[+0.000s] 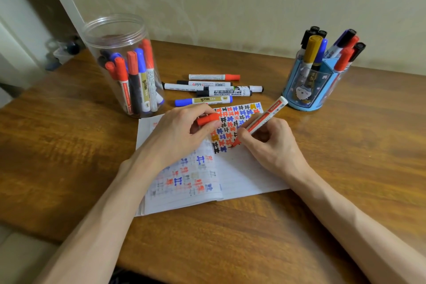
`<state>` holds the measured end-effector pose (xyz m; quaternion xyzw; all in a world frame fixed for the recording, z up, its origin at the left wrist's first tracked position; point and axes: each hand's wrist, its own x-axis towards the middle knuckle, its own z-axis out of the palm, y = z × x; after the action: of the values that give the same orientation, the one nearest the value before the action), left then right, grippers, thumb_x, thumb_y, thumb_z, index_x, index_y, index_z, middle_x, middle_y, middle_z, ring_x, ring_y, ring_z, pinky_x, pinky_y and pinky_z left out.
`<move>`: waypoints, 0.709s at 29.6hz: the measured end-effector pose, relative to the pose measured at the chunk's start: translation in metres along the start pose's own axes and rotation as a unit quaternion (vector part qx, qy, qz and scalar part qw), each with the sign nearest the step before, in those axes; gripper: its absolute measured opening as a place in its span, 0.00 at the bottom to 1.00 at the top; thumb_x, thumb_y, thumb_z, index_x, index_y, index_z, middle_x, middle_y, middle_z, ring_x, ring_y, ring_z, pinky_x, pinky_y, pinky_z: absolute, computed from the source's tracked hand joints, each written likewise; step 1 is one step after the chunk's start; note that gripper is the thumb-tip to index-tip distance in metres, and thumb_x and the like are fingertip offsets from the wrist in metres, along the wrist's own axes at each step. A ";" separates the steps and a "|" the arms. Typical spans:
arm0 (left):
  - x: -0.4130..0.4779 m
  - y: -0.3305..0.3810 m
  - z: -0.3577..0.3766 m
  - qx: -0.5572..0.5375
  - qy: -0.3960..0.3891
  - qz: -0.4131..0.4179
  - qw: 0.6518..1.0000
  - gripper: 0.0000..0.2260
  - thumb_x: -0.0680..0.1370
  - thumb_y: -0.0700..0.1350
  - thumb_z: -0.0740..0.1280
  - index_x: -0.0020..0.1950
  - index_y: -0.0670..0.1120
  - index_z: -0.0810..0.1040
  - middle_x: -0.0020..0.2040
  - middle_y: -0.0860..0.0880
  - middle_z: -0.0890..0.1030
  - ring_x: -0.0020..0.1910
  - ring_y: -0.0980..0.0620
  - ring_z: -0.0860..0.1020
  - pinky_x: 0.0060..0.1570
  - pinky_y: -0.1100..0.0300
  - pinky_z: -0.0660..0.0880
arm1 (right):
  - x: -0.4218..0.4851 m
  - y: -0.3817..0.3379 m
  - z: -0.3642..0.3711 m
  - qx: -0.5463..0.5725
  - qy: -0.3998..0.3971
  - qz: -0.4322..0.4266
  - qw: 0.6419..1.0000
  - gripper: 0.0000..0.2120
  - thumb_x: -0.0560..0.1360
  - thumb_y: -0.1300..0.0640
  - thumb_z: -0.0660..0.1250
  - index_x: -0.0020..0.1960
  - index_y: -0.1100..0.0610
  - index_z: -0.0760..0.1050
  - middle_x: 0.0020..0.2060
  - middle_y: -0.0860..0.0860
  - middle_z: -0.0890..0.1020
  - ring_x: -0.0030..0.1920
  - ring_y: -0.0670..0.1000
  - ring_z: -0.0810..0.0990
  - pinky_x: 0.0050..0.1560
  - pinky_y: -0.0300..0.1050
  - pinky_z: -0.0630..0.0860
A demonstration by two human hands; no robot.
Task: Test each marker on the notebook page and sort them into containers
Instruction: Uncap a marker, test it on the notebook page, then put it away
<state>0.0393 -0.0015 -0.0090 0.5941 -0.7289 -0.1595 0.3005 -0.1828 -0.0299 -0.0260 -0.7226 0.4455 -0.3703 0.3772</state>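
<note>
An open notebook lies on the wooden table, its pages covered with red, blue, black and gold test marks. My right hand grips an uncapped red marker, whose tip touches the right page below the rows of marks. My left hand rests on the left page and pinches the marker's red cap. Several capped markers lie loose on the table just behind the notebook.
A tall clear plastic jar at the back left holds several red, blue and black markers. A blue pen holder at the back right holds several more, including a gold one. The wall runs close behind the table.
</note>
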 end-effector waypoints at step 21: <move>0.001 -0.003 0.002 -0.002 0.022 0.036 0.999 0.18 0.80 0.60 0.63 0.65 0.52 0.77 0.59 0.56 0.80 0.57 0.56 0.80 0.45 0.67 0.78 | 0.000 0.000 0.002 0.002 -0.006 0.004 1.000 0.06 0.80 0.54 0.71 0.50 0.56 0.83 0.47 0.46 0.88 0.44 0.41 0.87 0.43 0.37 0.83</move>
<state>0.0405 -0.0037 -0.0123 0.5701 -0.7428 -0.1373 0.3230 -0.1810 -0.0297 -0.0263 -0.7221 0.4453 -0.3658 0.3828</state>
